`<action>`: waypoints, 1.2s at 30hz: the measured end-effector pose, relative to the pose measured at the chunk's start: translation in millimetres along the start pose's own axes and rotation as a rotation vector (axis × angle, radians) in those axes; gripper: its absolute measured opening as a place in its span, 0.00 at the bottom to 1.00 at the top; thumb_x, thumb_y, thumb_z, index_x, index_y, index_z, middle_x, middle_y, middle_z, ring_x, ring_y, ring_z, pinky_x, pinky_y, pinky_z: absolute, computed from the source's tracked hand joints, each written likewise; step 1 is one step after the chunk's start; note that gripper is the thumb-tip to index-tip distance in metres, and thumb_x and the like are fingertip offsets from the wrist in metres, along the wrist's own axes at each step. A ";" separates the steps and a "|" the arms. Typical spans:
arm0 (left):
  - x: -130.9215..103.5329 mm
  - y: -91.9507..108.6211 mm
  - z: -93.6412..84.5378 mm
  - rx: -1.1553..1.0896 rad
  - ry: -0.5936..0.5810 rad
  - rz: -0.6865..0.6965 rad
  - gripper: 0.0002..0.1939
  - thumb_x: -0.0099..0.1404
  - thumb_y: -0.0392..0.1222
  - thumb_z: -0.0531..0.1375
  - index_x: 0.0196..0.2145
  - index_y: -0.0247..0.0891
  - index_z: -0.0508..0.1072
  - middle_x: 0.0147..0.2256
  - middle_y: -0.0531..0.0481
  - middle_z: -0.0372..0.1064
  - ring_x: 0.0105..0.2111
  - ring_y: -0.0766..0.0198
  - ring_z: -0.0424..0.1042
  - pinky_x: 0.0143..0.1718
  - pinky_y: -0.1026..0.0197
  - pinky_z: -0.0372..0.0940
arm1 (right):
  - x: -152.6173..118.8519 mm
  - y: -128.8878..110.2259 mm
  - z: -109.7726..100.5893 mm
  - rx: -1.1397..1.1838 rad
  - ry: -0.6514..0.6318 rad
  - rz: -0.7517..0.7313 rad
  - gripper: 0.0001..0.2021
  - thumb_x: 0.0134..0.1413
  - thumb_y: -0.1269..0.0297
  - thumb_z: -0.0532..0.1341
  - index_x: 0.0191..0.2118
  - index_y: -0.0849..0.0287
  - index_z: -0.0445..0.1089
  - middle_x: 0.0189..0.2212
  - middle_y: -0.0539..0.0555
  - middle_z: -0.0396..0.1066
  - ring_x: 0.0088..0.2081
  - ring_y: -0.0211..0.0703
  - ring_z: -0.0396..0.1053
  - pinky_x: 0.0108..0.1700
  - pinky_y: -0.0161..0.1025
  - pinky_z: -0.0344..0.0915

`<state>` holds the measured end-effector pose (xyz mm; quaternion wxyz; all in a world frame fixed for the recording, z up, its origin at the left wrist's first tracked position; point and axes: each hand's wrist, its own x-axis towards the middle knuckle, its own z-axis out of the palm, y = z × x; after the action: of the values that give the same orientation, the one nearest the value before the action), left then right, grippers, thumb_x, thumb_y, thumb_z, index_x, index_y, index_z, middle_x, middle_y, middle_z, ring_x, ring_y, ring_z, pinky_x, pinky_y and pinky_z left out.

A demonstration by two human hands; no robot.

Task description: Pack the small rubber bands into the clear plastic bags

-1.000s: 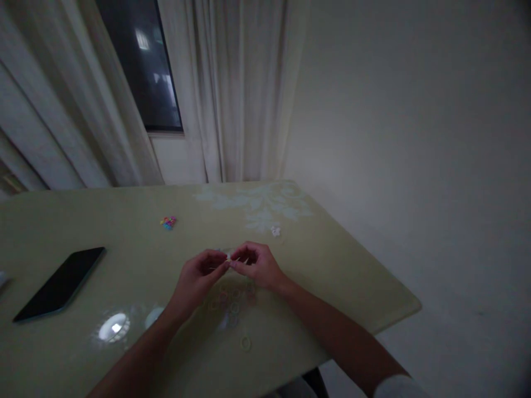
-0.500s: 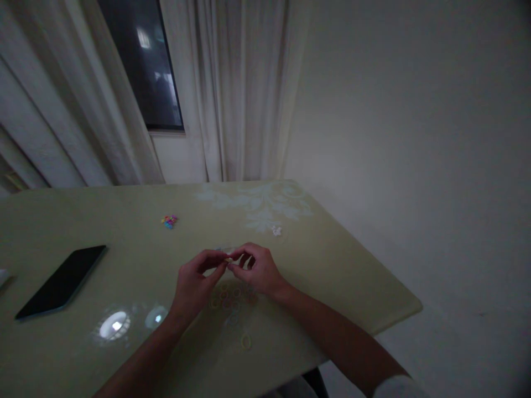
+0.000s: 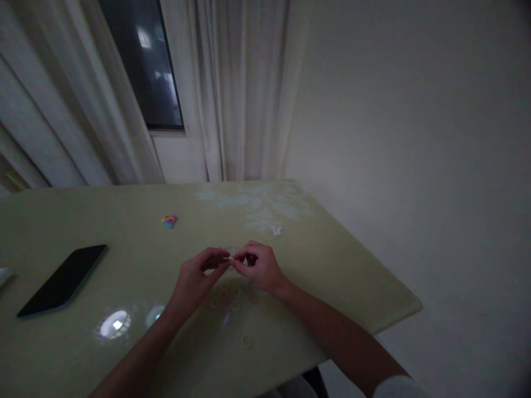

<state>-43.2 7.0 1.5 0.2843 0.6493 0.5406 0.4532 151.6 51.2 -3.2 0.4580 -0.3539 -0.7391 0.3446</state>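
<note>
My left hand [image 3: 203,272] and my right hand [image 3: 259,266] meet fingertip to fingertip above the table. Both are closed in a pinch; whatever lies between the tips is too small and dim to name. Below them on the table lie several small thin rings [image 3: 235,305] in pale and yellowish tones. One yellowish ring [image 3: 246,341] rests apart, nearer the front edge. Just beyond the hands is a faint, clear or whitish patch [image 3: 226,249], partly hidden by the fingers.
A dark tablet [image 3: 64,282] lies on the left of the pale green table [image 3: 124,221]. Farther back sit a small pile of bright colored pieces [image 3: 170,221] and a small white cluster [image 3: 277,230]. A white object [image 3: 5,275] shows at the left edge. Curtains and a wall stand behind.
Both hands have shifted very slightly, and the right fingers are curled more tightly at the pinch. The things on the table lie as before.
</note>
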 end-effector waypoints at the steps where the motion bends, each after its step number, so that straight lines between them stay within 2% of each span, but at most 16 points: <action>1: 1.8 -1.5 -3.4 0.086 -0.065 0.015 0.12 0.64 0.51 0.65 0.38 0.41 0.81 0.36 0.46 0.82 0.34 0.55 0.80 0.38 0.57 0.74 | 0.9 1.1 -1.3 0.003 -0.002 0.016 0.09 0.53 0.58 0.72 0.33 0.58 0.82 0.27 0.52 0.73 0.25 0.36 0.61 0.30 0.36 0.60; 3: 3.5 -4.0 -8.4 0.279 -0.203 0.064 0.09 0.65 0.47 0.63 0.34 0.42 0.82 0.35 0.45 0.80 0.34 0.55 0.78 0.37 0.58 0.71 | 2.6 3.5 -4.1 0.006 -0.002 0.047 0.09 0.53 0.58 0.72 0.33 0.59 0.81 0.27 0.51 0.72 0.26 0.36 0.61 0.30 0.36 0.60; 5: 2.3 -4.4 -9.4 0.429 -0.315 0.106 0.09 0.65 0.41 0.61 0.32 0.43 0.83 0.38 0.44 0.80 0.39 0.53 0.78 0.40 0.58 0.69 | 4.0 5.8 -6.7 0.000 -0.014 0.070 0.10 0.53 0.56 0.72 0.33 0.59 0.81 0.27 0.51 0.73 0.26 0.36 0.62 0.30 0.36 0.60; 8: -2.2 0.0 -5.5 0.586 -0.399 0.097 0.12 0.67 0.35 0.58 0.34 0.43 0.83 0.41 0.43 0.80 0.44 0.52 0.78 0.44 0.58 0.67 | 5.9 8.0 -10.3 -0.008 -0.034 0.081 0.11 0.54 0.54 0.72 0.33 0.58 0.82 0.27 0.51 0.73 0.27 0.37 0.62 0.30 0.36 0.60; 12: -5.6 7.2 -2.2 0.731 -0.452 0.078 0.13 0.69 0.33 0.57 0.37 0.41 0.82 0.40 0.43 0.80 0.44 0.51 0.78 0.42 0.57 0.66 | 8.5 8.3 -14.8 -0.008 -0.037 0.074 0.11 0.54 0.54 0.73 0.33 0.58 0.82 0.27 0.51 0.73 0.27 0.37 0.62 0.31 0.36 0.60; 16: -6.3 4.6 -1.2 0.843 -0.489 0.186 0.12 0.71 0.32 0.56 0.36 0.38 0.80 0.39 0.40 0.79 0.43 0.48 0.78 0.45 0.53 0.66 | 10.3 8.4 -16.9 -0.020 -0.045 0.085 0.12 0.54 0.54 0.73 0.33 0.58 0.82 0.27 0.51 0.73 0.27 0.37 0.63 0.32 0.36 0.60; 19: -7.0 -3.0 1.7 0.897 -0.460 0.233 0.13 0.71 0.30 0.53 0.37 0.36 0.78 0.40 0.36 0.79 0.42 0.47 0.77 0.47 0.50 0.66 | 10.5 9.7 -17.0 -0.017 -0.048 0.087 0.12 0.53 0.54 0.73 0.33 0.59 0.82 0.27 0.51 0.73 0.27 0.37 0.63 0.32 0.36 0.60; 22: -6.4 -8.6 4.7 0.734 -0.395 0.210 0.11 0.70 0.32 0.52 0.37 0.37 0.75 0.38 0.40 0.78 0.39 0.52 0.76 0.42 0.54 0.67 | 10.6 11.1 -17.7 -0.010 -0.053 0.095 0.12 0.53 0.54 0.73 0.33 0.59 0.82 0.27 0.51 0.73 0.27 0.37 0.63 0.32 0.36 0.60; 26: -1.9 -5.3 5.8 0.251 -0.185 0.096 0.10 0.72 0.45 0.54 0.36 0.40 0.73 0.29 0.50 0.75 0.28 0.60 0.74 0.31 0.62 0.66 | 11.5 12.6 -19.3 0.026 -0.053 0.119 0.13 0.53 0.53 0.73 0.33 0.59 0.81 0.27 0.52 0.74 0.27 0.37 0.64 0.31 0.36 0.60; 29: 2.0 2.3 3.8 -0.048 -0.048 -0.004 0.13 0.67 0.51 0.61 0.41 0.40 0.77 0.32 0.49 0.80 0.31 0.59 0.78 0.34 0.61 0.71 | 12.0 13.4 -18.4 0.095 -0.067 0.163 0.16 0.51 0.50 0.74 0.33 0.59 0.81 0.27 0.52 0.75 0.28 0.38 0.66 0.31 0.36 0.61; 31: 3.3 6.6 1.8 -0.150 0.001 -0.064 0.15 0.63 0.52 0.65 0.41 0.39 0.80 0.34 0.47 0.82 0.33 0.56 0.80 0.36 0.59 0.73 | 11.7 13.6 -16.8 0.146 -0.070 0.192 0.17 0.49 0.50 0.74 0.33 0.60 0.81 0.27 0.52 0.75 0.28 0.38 0.66 0.31 0.36 0.62; 36: 2.0 9.9 1.3 -0.225 0.067 -0.122 0.13 0.58 0.52 0.70 0.35 0.39 0.83 0.32 0.46 0.84 0.33 0.55 0.82 0.38 0.58 0.76 | 10.2 12.7 -11.5 0.185 -0.079 0.209 0.16 0.48 0.50 0.75 0.32 0.60 0.81 0.25 0.51 0.74 0.27 0.38 0.65 0.30 0.36 0.60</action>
<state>-37.6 6.6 10.0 0.3643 0.5637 0.5339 0.5143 161.5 68.3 -5.4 0.4209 -0.3713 -0.6807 0.4707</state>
